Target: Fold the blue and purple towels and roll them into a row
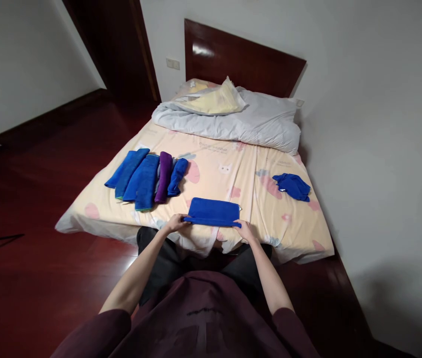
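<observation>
A blue towel lies spread in a flat rectangle near the front edge of the bed, its near edge turned over into a narrow roll. My left hand grips the left end of that rolled edge, fingers closed on it. At the opposite end, my right hand pinches the roll's right corner. A small pale tag shows at the towel's right side. Left of it rest several rolled towels in a row, mostly blue, with one purple towel among them. To the right lies a crumpled blue towel.
The bed has a cream sheet with carrot prints. A grey quilt and a pale yellow pillow are bunched by the dark wooden headboard. A wall runs along the bed's right side; dark red floor extends to the left.
</observation>
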{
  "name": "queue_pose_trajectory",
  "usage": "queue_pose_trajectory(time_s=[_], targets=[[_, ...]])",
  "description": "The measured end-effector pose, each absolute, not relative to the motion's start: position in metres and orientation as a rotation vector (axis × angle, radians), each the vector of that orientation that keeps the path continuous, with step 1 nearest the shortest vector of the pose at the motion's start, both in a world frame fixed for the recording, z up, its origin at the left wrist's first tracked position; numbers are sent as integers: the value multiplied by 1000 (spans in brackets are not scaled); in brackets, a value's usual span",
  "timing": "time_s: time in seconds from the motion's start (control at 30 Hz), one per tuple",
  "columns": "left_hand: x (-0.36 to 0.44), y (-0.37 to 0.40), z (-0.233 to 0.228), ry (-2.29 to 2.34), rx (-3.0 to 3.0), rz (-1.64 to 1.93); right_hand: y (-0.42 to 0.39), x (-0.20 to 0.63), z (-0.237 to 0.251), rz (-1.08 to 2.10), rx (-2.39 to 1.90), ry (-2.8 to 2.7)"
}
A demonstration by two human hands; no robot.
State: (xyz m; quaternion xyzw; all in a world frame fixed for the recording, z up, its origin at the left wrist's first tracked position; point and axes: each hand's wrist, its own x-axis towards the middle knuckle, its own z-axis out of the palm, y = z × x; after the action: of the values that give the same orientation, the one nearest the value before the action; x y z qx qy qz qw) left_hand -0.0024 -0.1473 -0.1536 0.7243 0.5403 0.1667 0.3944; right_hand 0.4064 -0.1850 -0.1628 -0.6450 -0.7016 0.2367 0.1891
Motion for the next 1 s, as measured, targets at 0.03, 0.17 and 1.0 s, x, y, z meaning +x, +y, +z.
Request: queue_pose_trajectory(time_s=[0.03, 0.17, 1.0], targets=[[-4, -149, -156, 1354, 1770, 477, -185, 407, -166, 730, -1782, -1892], [-2, -158, -171, 1359, 1628, 661, -186, 405, -180, 863, -1661, -1596], [13, -161, -185, 1814, 1604, 634, -199, 397, -167, 1017, -1687, -1350]])
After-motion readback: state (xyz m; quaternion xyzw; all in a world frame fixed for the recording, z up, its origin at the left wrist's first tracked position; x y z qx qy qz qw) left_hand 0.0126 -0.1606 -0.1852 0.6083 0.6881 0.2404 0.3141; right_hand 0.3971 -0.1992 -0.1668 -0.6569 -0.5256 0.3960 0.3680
